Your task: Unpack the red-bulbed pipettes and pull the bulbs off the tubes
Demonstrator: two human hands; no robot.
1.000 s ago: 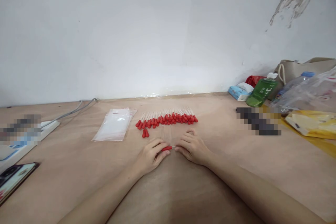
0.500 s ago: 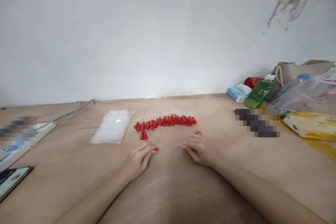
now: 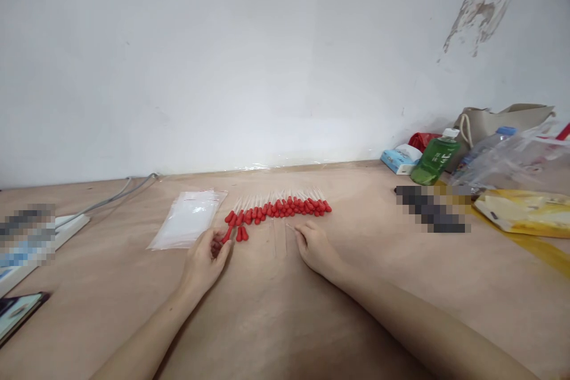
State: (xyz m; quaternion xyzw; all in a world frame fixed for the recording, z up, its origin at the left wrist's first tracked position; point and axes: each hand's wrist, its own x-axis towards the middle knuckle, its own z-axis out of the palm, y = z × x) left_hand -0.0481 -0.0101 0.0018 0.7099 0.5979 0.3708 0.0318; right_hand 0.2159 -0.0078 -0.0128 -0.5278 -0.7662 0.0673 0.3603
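Observation:
My left hand (image 3: 205, 258) has closed its thumb and fingers around a red rubber dropper bulb (image 3: 227, 234), just left of two red bulbs (image 3: 241, 234) standing side by side. Between the fingertips of my right hand (image 3: 317, 248) is the end of a thin clear tube (image 3: 291, 227), most of it hidden or too faint to see. Thin upright lines on the table left of that hand look like clear tubes. Beyond both hands lies a row of red-bulbed droppers (image 3: 285, 206), clear stems pointing to the wall.
A stack of clear plastic bags (image 3: 189, 219) lies beyond my left hand. At the far left are a power strip (image 3: 73, 225) with a cable and a phone (image 3: 20, 312). To the right stand a tissue pack (image 3: 399, 160), a green bottle (image 3: 436, 157) and plastic bags (image 3: 525, 160).
My left hand has moved left and away from me, up beside the pair of bulbs, with the red bulb in its fingers. My right hand has shifted slightly left and farther off.

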